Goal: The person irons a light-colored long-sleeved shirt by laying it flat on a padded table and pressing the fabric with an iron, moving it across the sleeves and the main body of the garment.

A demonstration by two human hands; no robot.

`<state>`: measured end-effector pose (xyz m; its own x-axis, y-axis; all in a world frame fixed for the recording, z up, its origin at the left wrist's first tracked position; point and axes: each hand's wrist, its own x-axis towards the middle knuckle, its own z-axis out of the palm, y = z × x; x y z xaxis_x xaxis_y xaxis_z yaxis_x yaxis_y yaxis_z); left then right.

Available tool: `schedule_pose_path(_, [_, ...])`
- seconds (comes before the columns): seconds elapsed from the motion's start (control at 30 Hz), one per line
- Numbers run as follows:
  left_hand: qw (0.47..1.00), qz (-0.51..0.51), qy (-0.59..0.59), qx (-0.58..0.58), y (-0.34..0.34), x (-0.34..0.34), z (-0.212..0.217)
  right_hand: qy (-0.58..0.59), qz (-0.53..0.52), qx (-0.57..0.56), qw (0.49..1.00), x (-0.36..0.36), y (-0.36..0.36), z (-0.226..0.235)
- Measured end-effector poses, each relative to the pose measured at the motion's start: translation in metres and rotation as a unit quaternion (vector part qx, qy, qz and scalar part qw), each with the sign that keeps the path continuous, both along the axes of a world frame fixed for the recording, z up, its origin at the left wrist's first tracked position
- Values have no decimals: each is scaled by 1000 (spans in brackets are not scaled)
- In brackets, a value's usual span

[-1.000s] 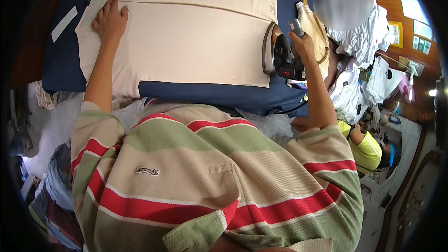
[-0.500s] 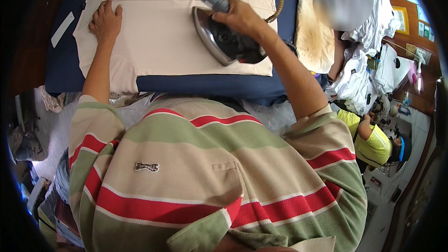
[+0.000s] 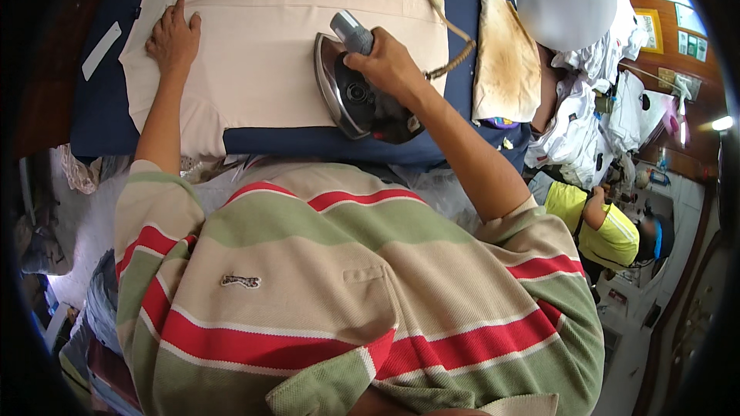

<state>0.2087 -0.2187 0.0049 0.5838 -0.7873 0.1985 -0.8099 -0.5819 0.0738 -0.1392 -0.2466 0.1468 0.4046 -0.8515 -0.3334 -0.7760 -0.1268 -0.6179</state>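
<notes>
A beige garment [image 3: 262, 38] lies spread flat on a dark blue ironing board [image 3: 324, 142]. My left hand [image 3: 173, 35] presses flat on the garment's left part, fingers apart. My right hand [image 3: 385, 65] grips the grey handle of a metal iron [image 3: 351, 96], which is tilted up on its side above the garment's lower right, its shiny soleplate facing left. A braided cord [image 3: 447, 38] runs from the iron toward the board's far edge.
A scorched beige cloth pad [image 3: 505, 62] lies on the board's right end. Heaps of white clothes [image 3: 593, 123] sit to the right. Another person in a yellow shirt [image 3: 601, 223] is low at the right. A white strip [image 3: 102, 50] lies at the board's left.
My right hand has carried the iron from the board's right end leftward onto the garment, then slightly down and left. My left hand has stayed pressed on the cloth.
</notes>
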Motion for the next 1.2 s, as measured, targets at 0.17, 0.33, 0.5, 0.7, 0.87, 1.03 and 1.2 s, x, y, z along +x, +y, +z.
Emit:
schedule_pose_path(0.17, [1000,1,-15,-10,0,0,-2,-76,-66,82,991,4,-5,-9])
schedule_pose_path(0.33, [999,13,10,28,0,-5,7,-66,-82,42,994,-5,2,-21])
schedule_pose_path(0.5, [1000,7,5,3,6,0,4,-49,-57,19,997,5,-10,-18])
schedule_pose_path(0.7, [1000,5,-1,-7,0,0,0,-65,-12,36,997,8,-92,-13])
schedule_pose_path(0.87, [1000,-8,3,-12,-1,-1,-1,-16,-63,22,998,-68,-112,-13])
schedule_pose_path(1.03, [1000,-5,-12,-19,1,1,-3,-35,-143,60,987,-133,-82,0])
schedule_pose_path(1.2, [1000,8,-16,4,5,-3,5,-68,-157,53,984,-164,-41,-3])
